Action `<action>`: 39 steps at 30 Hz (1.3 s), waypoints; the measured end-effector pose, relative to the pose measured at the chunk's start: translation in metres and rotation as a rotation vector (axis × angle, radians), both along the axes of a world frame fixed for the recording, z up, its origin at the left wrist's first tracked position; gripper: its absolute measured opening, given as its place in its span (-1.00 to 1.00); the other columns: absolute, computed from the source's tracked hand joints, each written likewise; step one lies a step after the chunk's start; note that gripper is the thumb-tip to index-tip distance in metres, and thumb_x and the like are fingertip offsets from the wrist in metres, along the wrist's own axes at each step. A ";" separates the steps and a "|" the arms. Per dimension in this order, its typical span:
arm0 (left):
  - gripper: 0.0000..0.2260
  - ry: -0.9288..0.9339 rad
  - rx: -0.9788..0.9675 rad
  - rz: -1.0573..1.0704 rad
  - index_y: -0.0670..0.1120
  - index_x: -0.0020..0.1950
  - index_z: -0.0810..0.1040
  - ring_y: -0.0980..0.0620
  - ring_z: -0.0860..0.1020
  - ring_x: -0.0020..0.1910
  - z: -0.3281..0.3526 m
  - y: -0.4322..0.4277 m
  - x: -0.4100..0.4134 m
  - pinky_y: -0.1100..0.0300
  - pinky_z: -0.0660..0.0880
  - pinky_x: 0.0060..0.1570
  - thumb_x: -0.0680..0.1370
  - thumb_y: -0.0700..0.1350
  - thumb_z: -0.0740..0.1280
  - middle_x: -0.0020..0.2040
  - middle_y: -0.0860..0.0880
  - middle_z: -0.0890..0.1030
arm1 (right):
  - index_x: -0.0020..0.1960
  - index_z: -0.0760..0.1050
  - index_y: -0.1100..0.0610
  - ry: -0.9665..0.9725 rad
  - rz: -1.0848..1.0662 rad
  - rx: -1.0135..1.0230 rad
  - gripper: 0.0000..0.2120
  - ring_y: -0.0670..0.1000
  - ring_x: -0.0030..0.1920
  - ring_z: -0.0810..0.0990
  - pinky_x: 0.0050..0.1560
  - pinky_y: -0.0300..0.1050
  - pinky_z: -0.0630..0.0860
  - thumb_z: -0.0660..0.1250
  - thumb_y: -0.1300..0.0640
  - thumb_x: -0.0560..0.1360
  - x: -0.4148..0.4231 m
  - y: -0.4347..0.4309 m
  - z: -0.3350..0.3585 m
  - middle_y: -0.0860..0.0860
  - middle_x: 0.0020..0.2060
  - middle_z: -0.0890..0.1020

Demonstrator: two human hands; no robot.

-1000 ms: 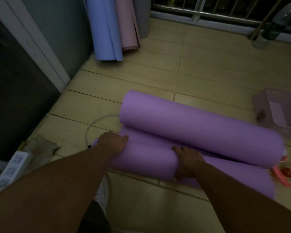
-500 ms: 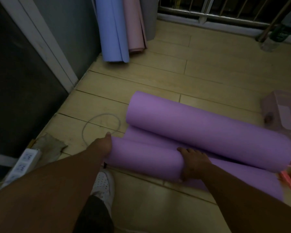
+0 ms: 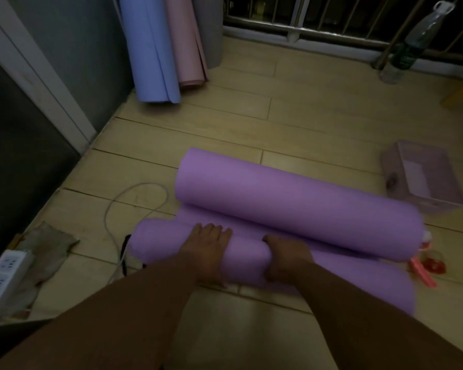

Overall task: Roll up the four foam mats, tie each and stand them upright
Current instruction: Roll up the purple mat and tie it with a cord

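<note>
Pressing the purple mat [image 3: 247,259] under a flat left hand [image 3: 209,252], clutching its roll in the curled right hand [image 3: 288,259], for tightness.

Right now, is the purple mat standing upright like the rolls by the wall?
No, the purple mat lies flat on the floor, with the left hand and right hand on its near roll.
</note>
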State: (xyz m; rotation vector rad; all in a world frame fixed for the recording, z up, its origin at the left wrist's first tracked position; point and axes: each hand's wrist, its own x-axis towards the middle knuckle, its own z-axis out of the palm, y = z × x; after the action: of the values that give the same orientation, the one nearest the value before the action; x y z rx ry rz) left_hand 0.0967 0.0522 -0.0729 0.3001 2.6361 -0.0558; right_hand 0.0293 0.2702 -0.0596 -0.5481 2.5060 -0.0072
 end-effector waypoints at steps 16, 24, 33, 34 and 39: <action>0.05 -0.107 0.092 -0.080 0.00 0.56 0.13 -0.14 0.39 0.37 0.008 0.036 -0.030 0.02 0.33 0.36 0.22 0.37 0.49 0.44 -0.09 0.35 | 0.34 0.38 -0.09 0.035 -0.004 0.084 -0.24 0.10 0.22 0.55 0.22 -0.08 0.40 0.55 -0.16 0.20 0.000 0.031 0.008 0.01 0.22 0.57; -0.21 -0.061 0.034 -0.029 0.08 0.39 0.31 -0.08 0.55 0.20 0.014 0.056 -0.046 0.07 0.46 0.12 0.24 0.26 0.52 0.26 -0.03 0.55 | 0.55 0.08 -0.11 0.086 0.093 0.043 0.10 0.07 0.40 0.33 0.44 0.02 0.13 0.54 -0.30 0.16 0.009 0.043 0.005 0.00 0.42 0.34; -0.07 0.006 0.016 -0.134 0.05 0.51 0.17 -0.09 0.43 0.27 0.009 0.054 -0.031 0.05 0.34 0.26 0.26 0.32 0.47 0.35 -0.03 0.42 | 0.29 0.39 -0.05 -0.020 0.011 0.101 -0.37 0.07 0.27 0.53 0.28 -0.08 0.37 0.53 -0.06 0.27 -0.002 0.034 0.015 0.02 0.26 0.56; -0.09 0.011 0.019 -0.114 0.04 0.49 0.19 -0.10 0.45 0.25 0.009 0.055 -0.029 0.05 0.35 0.23 0.26 0.30 0.48 0.33 -0.04 0.44 | 0.30 0.38 -0.05 -0.040 0.020 0.106 -0.34 0.08 0.28 0.52 0.30 -0.05 0.36 0.54 -0.07 0.27 -0.003 0.032 0.015 0.03 0.28 0.54; -0.27 -0.088 -0.012 -0.029 0.04 0.35 0.36 -0.11 0.52 0.23 0.017 0.057 -0.046 0.07 0.44 0.17 0.26 0.20 0.53 0.28 -0.07 0.53 | 0.53 0.12 -0.07 0.031 0.046 0.046 0.02 0.10 0.39 0.34 0.40 0.00 0.21 0.55 -0.20 0.21 0.006 0.036 0.007 0.02 0.41 0.35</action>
State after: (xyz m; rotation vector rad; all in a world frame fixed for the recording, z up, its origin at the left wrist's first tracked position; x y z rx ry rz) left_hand 0.0511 0.1094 -0.0557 0.3297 2.5432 -0.0672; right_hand 0.0354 0.3063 -0.0526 -0.5909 2.5162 0.0771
